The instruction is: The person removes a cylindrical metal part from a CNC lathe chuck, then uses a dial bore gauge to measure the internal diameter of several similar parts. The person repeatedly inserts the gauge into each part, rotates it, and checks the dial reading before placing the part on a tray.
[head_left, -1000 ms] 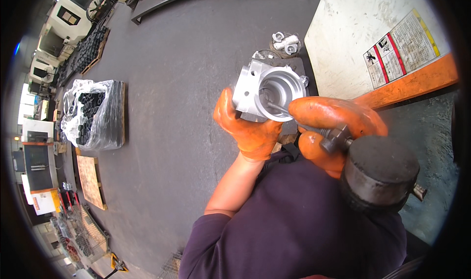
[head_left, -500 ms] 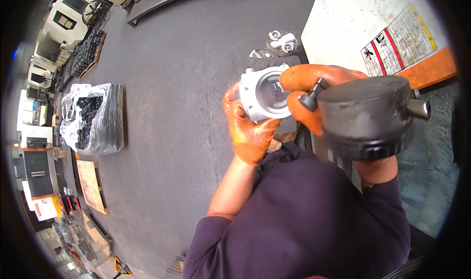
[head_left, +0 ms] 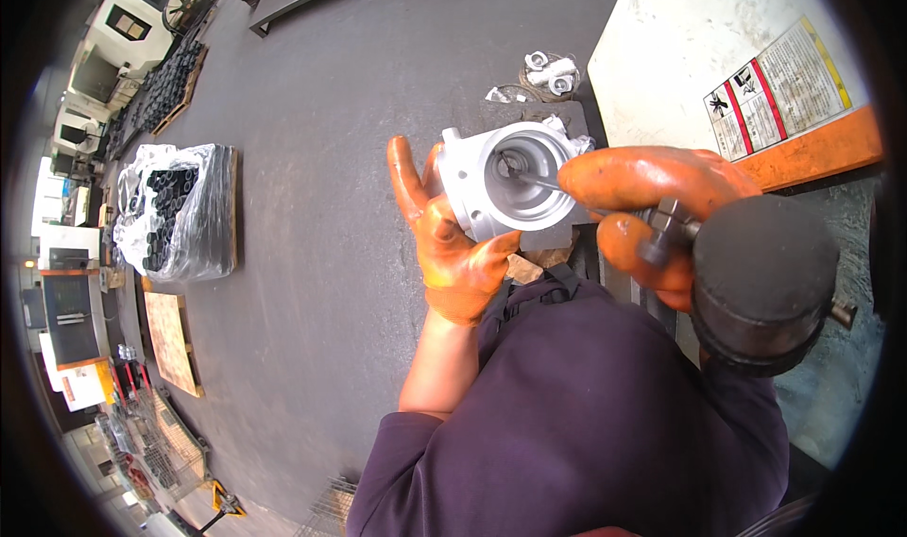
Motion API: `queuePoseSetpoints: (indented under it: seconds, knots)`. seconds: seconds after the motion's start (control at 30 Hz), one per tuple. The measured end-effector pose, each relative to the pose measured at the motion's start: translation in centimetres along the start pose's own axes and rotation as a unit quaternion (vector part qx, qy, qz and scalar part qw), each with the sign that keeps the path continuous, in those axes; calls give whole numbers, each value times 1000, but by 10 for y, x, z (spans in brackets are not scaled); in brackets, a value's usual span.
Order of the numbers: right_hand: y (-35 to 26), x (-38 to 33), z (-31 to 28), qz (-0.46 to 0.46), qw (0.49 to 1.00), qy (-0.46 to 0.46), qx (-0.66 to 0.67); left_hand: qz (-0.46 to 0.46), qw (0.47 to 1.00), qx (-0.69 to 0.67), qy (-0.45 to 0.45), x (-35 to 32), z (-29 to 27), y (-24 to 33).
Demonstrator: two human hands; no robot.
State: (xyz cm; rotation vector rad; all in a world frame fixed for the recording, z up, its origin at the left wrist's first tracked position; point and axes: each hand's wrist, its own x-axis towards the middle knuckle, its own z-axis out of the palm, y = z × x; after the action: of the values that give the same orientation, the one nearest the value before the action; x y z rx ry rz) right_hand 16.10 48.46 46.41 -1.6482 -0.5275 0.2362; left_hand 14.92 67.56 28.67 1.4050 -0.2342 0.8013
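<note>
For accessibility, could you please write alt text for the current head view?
Orange-gloved left hand holds a silvery, hollow metal casting; orange-gloved right hand holds a black, round-headed tool whose thin metal rod enters the casting. Plastic-wrapped dark parts stand at left.

A silver metal part (head_left: pixel 491 202) tips its round hole (head_left: pixel 515 197) up; a round black tool (head_left: pixel 765 277) at four o'clock pokes its thin rod (head_left: pixel 543 181) inside.

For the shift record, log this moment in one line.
left orange-gloved hand: holding silver round-bored metal housing | right orange-gloved hand: holding black-headed thin-rod metal tool | rod: inside housing
</note>
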Motion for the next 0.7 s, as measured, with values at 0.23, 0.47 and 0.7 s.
queuePoseSetpoints:
  seconds: [0.23, 0.47, 0.7]
  knots:
    - [5, -4, 10, 35, 999, -8, 38, -18, 997, -64, -25, -4, -6, -5]
    - [-26, 5, 2, 198, 964, -11, 174, -19, 996, -79, -36, -1, -3, 5]
    - [-5, 9, -12, -141, 981, -114, -73, -100, 992, -79, -8, -17, -8, 11]
